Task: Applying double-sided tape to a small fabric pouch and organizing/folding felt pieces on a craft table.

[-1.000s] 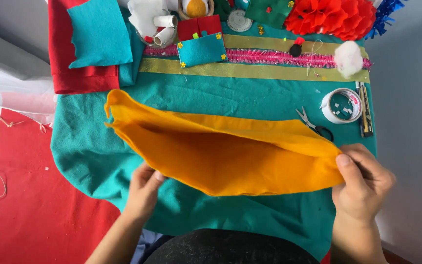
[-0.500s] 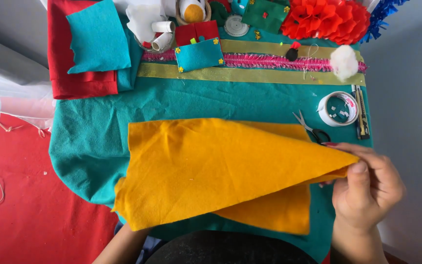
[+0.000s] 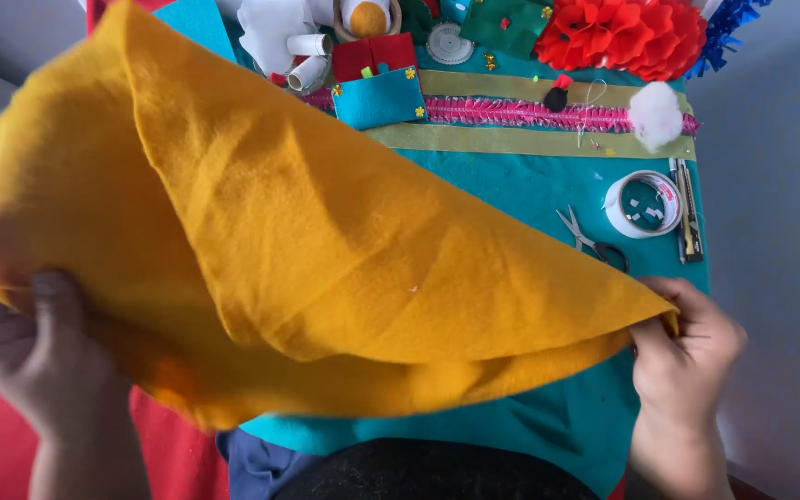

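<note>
Your left hand [image 3: 34, 356] grips the lower left edge of the orange felt sheet [image 3: 326, 250], fingers curled closed around the fabric with the thumb on top. Your right hand [image 3: 687, 356] pinches the sheet's pointed right corner between thumb and fingers, closed on it. The sheet is lifted off the table between both hands and folded over itself, its left side raised high toward the camera, its right tip low near the table. It covers most of the left and centre of the view.

Under it lies a teal felt cloth [image 3: 548, 199], exposed to the right and along the near edge. On that cloth, just beyond your right hand: small scissors [image 3: 590, 239], a roll of white tape [image 3: 643, 204] and a utility knife [image 3: 687, 208] beside the roll.

Farther out, a pink fringed trim [image 3: 530, 113] runs between two olive ribbon strips [image 3: 530, 141]. A white pompom [image 3: 656, 115] sits at their right end, and a small teal felt pocket [image 3: 380, 97] at the left end.

At the far edge: a red paper flower [image 3: 636, 35], a green felt piece [image 3: 506, 23], and white rolled material [image 3: 280, 32].
</note>
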